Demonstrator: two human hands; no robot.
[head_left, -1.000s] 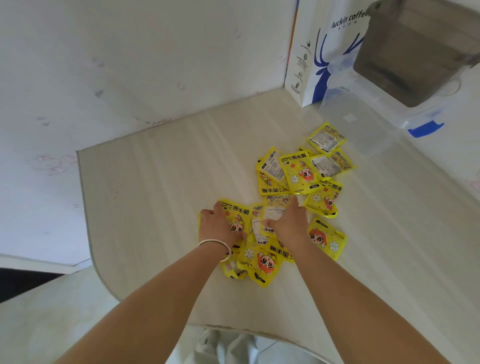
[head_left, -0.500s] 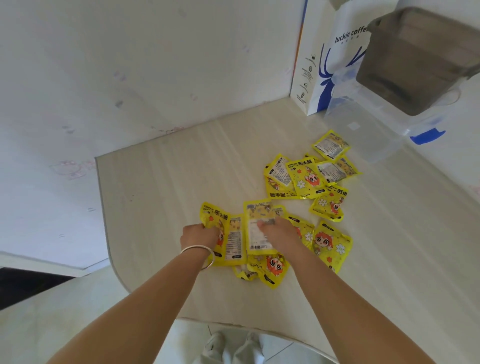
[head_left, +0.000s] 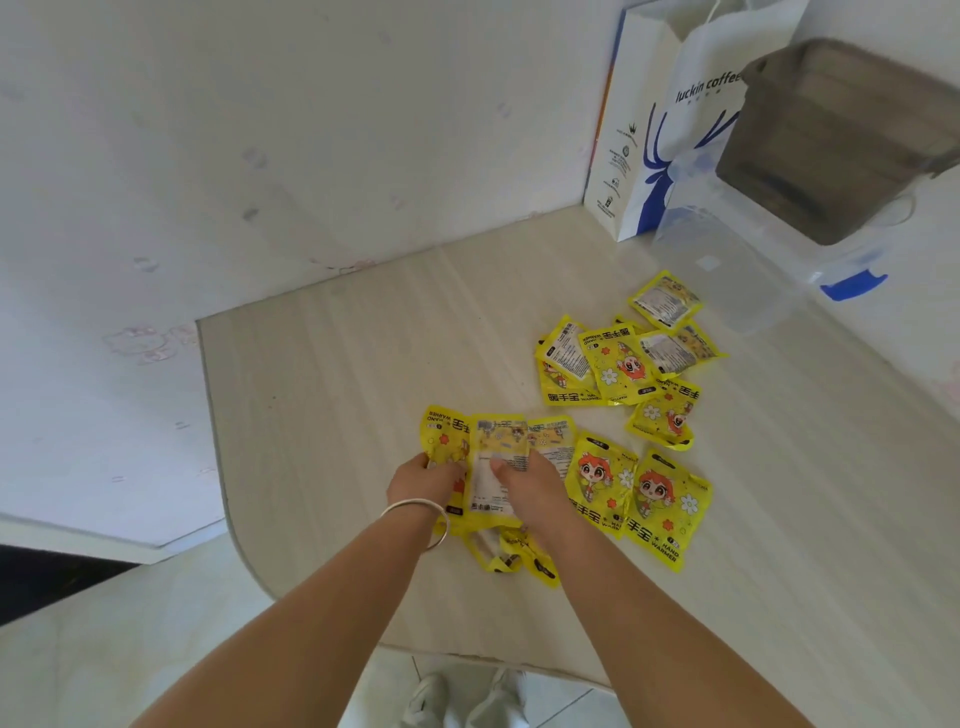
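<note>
At the front edge of the table (head_left: 322, 415), the left hand (head_left: 423, 480) gripped a yellow packet (head_left: 441, 441) in curled fingers while the right hand (head_left: 527, 486) pinched a face-down packet (head_left: 498, 436) overlapping it, apparently gathering the scattered packets (head_left: 618, 364) into one stack.

Hand-warmer packets (head_left: 660, 499): bright yellow. Fronts are printed with an orange-haired cartoon figure, white daisies, small orange flowers and black lettering; backs carry a white-grey text panel.
Table (head_left: 337, 415): pale beige, fine lengthwise wood-grain streaks noted.
Paper bag (head_left: 654, 130): white, blue antlered deer motif, dark lettering, orange stripe along one edge.
Tub (head_left: 727, 270): clear, with a blue clip (head_left: 852, 283).
Box (head_left: 831, 140): smoky grey-brown, translucent.
Bangle (head_left: 415, 506): silver.
Wall (head_left: 260, 156): white, faint pink smudges recorded.
</note>
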